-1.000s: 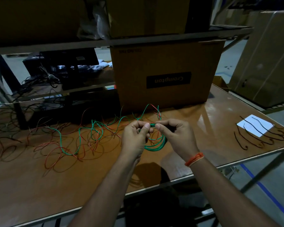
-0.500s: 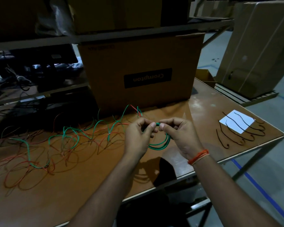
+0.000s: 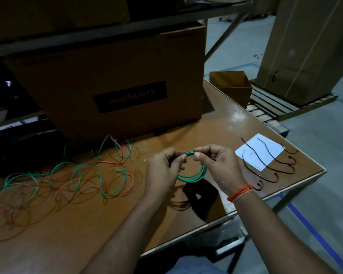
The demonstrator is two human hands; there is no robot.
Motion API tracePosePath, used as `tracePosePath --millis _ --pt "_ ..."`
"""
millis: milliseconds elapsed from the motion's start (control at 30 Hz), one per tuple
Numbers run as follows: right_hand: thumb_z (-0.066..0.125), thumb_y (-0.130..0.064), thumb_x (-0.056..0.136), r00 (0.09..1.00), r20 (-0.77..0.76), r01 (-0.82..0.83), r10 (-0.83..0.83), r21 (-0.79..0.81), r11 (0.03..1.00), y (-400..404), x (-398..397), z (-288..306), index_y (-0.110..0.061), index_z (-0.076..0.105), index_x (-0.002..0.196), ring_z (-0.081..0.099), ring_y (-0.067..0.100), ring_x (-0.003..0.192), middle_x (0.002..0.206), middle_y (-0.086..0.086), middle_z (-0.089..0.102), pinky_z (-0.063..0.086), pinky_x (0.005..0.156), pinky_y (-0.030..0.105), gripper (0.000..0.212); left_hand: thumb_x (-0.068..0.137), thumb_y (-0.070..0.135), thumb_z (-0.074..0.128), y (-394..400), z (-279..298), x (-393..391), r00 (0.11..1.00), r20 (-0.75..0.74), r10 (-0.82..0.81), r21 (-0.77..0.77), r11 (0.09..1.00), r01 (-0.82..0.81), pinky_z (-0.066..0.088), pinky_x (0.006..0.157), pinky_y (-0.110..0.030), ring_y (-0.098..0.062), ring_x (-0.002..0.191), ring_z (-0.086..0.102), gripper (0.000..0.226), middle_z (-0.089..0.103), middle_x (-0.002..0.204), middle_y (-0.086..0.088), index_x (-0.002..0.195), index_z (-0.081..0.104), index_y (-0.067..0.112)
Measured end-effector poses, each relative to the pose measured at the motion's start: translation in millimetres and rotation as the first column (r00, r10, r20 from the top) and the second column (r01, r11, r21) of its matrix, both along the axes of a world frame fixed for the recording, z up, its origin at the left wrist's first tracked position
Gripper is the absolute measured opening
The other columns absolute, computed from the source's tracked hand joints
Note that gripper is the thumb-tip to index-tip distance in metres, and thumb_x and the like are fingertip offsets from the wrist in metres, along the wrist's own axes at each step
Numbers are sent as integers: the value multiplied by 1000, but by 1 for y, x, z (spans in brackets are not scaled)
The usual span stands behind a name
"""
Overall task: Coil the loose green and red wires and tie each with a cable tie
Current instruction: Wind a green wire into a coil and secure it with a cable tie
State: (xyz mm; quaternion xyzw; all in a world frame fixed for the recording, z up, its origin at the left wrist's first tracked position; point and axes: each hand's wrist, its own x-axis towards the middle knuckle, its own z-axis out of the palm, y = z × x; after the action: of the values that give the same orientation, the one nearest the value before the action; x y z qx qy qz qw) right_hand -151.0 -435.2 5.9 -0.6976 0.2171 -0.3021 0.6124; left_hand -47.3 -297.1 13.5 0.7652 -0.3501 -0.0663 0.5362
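- The table (image 3: 71, 230) is brown wood with a shiny top. It has a pale metal edge.
- Both hands are up above the table, near its front edge.
- The left hand (image 3: 162, 173) pinches the left side of a green coil (image 3: 192, 177). Its fingers are curled.
- The right hand (image 3: 218, 167) pinches the top of the coil with thumb and finger.
- The coil is a small ring of a few loops. It hangs between the two hands, off the table.
- An orange band (image 3: 239, 192) goes round the right wrist.
- Loose wires (image 3: 77, 177), green and red, lie in a mess on the left part of the table.
- Black ties (image 3: 265, 167) lie in a row near the right corner. Some rest on a white paper (image 3: 263, 153).
- A big box (image 3: 115, 84) stands at the back of the table. The word on it is upside down.
- A dark shelf (image 3: 99, 34) runs over the big box.
- A small open box (image 3: 231, 86) sits past the table's far right edge.
- The floor (image 3: 317, 147) is grey, with a blue line (image 3: 313, 232) on it.
- A tall carton (image 3: 309, 44) stands on a pallet at the far right.
- The room is dim.
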Motion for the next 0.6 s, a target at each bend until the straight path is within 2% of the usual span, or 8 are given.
tracePosePath --millis 167,333,467,600 --pt "75 -7 85 999 -49 -13 12 -18 1000 -32 -15 -14 -15 77 89 73 15 83 82 2 77 56 81 26 9 96 11 67 -33 -19 -13 996 -89 13 57 998 -8 55 59 -27 -8 64 69 8 74 76 2 92 73 13" --pt "75 -7 85 997 -82 -12 10 -25 1000 -51 -21 -26 -18 77 88 73 11 84 83 -3 77 57 78 23 12 96 10 67 -54 -23 -17 986 -167 19 150 989 6 52 59 -21 -4 60 66 10 74 74 2 88 72 11" --pt "75 -7 86 995 -98 -4 2 -12 1000 -60 -23 -32 -20 77 88 73 9 82 81 -4 77 56 75 21 14 97 9 66 -64 -21 -17 984 -181 -3 197 980 39 49 57 -16 -1 57 64 12 74 72 2 88 73 8" --pt "74 -6 87 993 -120 -16 15 -9 1000 -68 -23 -36 -16 77 90 72 8 82 82 -3 76 56 73 21 11 97 12 66 -70 -27 -17 985 -173 14 214 976 24 53 58 -19 -5 58 68 11 75 72 0 94 77 12"
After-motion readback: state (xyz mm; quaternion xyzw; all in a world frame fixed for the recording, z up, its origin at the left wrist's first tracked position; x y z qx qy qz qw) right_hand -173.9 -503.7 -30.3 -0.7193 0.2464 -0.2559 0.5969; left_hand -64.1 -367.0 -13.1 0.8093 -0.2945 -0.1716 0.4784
